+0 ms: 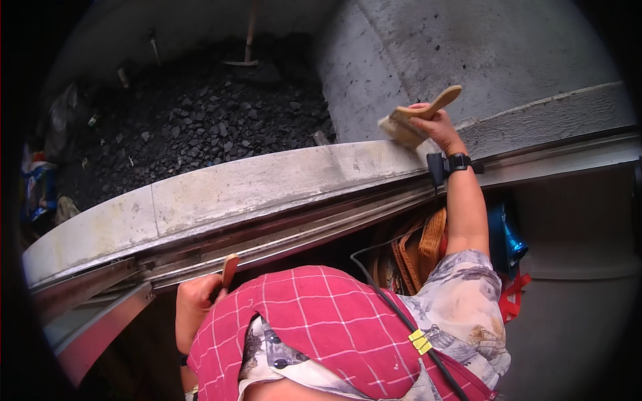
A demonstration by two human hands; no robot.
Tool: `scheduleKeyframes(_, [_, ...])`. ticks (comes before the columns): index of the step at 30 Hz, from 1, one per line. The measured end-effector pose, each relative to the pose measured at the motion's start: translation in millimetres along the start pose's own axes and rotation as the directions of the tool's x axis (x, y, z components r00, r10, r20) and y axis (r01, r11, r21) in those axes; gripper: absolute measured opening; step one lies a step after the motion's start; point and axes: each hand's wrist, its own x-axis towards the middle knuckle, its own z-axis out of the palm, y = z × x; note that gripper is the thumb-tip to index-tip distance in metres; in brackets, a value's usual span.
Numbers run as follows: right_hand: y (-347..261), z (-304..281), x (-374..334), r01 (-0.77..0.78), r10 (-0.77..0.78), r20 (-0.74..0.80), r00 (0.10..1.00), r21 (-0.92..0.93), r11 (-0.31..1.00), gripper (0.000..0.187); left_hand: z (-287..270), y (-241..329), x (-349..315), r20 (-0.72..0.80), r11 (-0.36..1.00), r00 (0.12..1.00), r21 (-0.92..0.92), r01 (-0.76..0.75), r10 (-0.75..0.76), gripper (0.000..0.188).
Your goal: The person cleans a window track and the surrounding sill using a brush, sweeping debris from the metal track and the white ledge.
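Note:
My right hand (436, 128) reaches far out, fingers closed round a wide flat brush (443, 98) with a pale wooden handle. Its light bristles rest against the top of the white stone ledge (247, 175), close to where the grey concrete begins. Low on the left, my left hand (195, 299) is closed round a wooden handle (230, 269) in front of my red checked apron. The rest of that handled thing is hidden by my hand and the apron. Between me and the ledge runs a metal window track (294, 232).
Beyond the ledge lies a heap of dark broken stones or coal (221, 117), with a long-handled tool (249, 55) standing at its back. A blue packet (41, 190) sits far left. Wicker baskets (421, 250) and a shiny blue bag (505, 234) are below my right arm.

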Motion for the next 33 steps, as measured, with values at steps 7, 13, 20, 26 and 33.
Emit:
scheduleKeyframes(7, [-35.7,13.9,-26.3,-0.028,-0.014,0.270,0.963,0.152,0.988,0.033,6.9,-5.8,-4.9,-0.043,0.999,0.999,0.034,0.013,-0.012,0.013])
scheduleKeyframes(13, [-58.2,57.6,-6.0,-0.077,0.014,0.388,0.922,0.146,0.986,0.034,7.5,-9.4,-6.6,-0.060,0.998,0.998,0.053,0.014,-0.011,0.013])
scheduleKeyframes(20, [-94.0,87.0,-13.7,0.179,-0.260,0.322,0.910,0.259,0.949,0.029,15.7,-15.9,-7.6,-0.118,0.996,0.991,0.075,-0.057,0.065,0.012])
scheduleKeyframes(26, [-105.9,138.0,-18.8,0.095,-0.242,0.521,0.819,0.292,0.952,0.036,18.2,-17.3,-9.7,-0.155,0.994,0.984,0.068,-0.083,0.092,0.011])
scheduleKeyframes(33, [-97.3,112.7,26.6,0.318,-0.350,0.105,0.931,0.238,0.918,0.028,21.2,-31.0,6.6,-0.109,0.988,0.985,0.100,-0.121,0.131,0.010])
